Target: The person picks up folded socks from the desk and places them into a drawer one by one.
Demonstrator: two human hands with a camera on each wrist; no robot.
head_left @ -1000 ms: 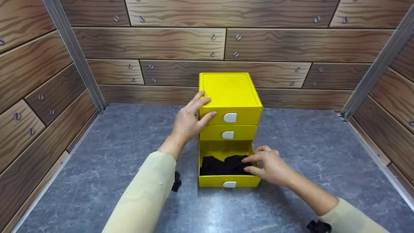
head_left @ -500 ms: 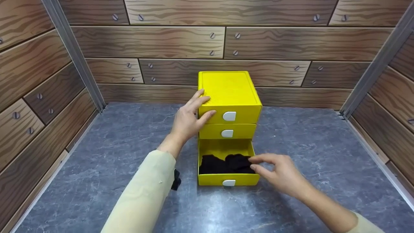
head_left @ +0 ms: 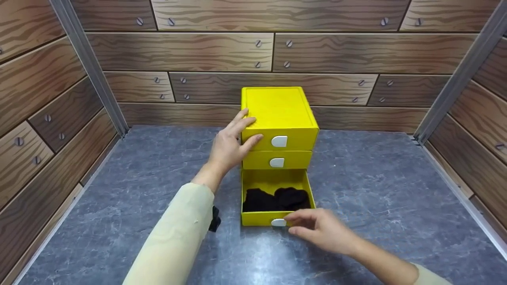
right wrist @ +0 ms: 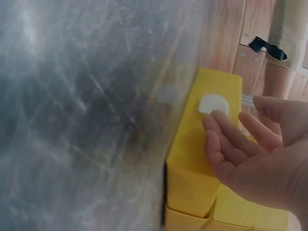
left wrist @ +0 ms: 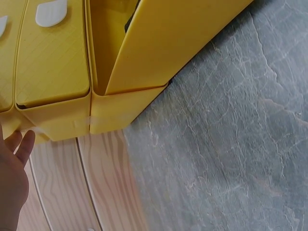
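Note:
A yellow drawer unit [head_left: 279,109] stands upright in the head view, with white tab handles on its front. Its bottom drawer [head_left: 257,219] is pulled out and holds black cloth items [head_left: 273,200]. My left hand [head_left: 227,148] rests on the unit's upper left edge, fingers extended over the top and thumb against the front of the top drawer. At the bottom drawer's front right corner is my right hand [head_left: 326,231], fingers loosely bent and apart from the thumb. In the right wrist view, the fingertips are right at the drawer's white handle [right wrist: 213,103].
Beneath the unit lies a grey marbled tabletop [head_left: 166,158]. Wood-patterned panels [head_left: 178,51] enclose it at the back and both sides, with metal posts [head_left: 93,75] in the corners. A black strap [head_left: 215,219] shows at the left sleeve.
My right hand has withdrawn from over the black cloth inside the bottom drawer, past its right side, to the front by the handle. The left hand stays on the unit.

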